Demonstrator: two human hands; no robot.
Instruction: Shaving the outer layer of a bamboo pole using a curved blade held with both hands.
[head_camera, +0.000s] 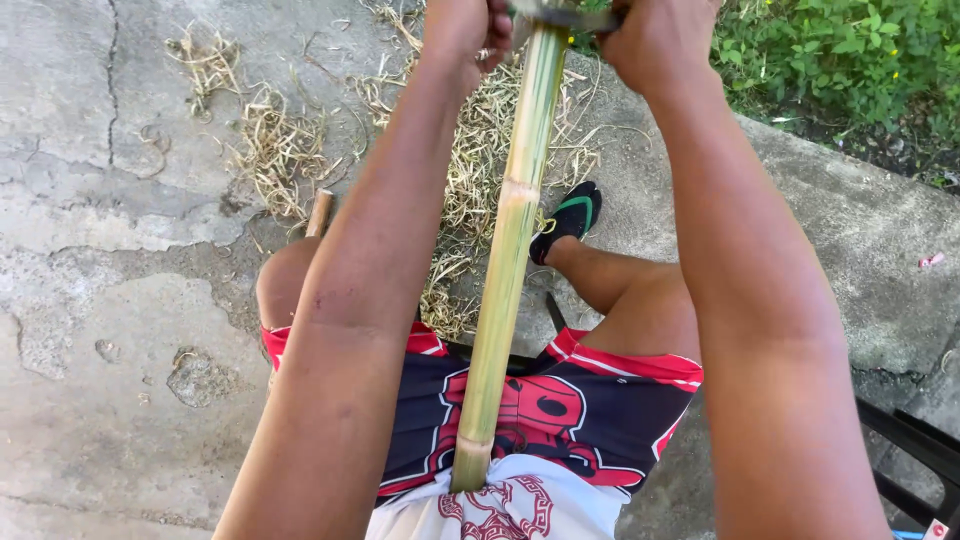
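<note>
Leftmost, dry shavings (275, 150) lie scattered on cracked concrete (110, 300). Centrally, the left hand (462, 28) is curled shut beside the top of a green bamboo pole (508, 250), which runs from the lap, between the knees, to the upper edge. Rightward, the right hand (660, 40) is clenched around a blade handle (565, 15) crossing the pole top.

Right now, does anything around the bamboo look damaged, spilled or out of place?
Dry shavings lie scattered over the cracked concrete beyond the knees. The bamboo pole itself looks whole; left hand and right hand hold a blade across its far end.
</note>
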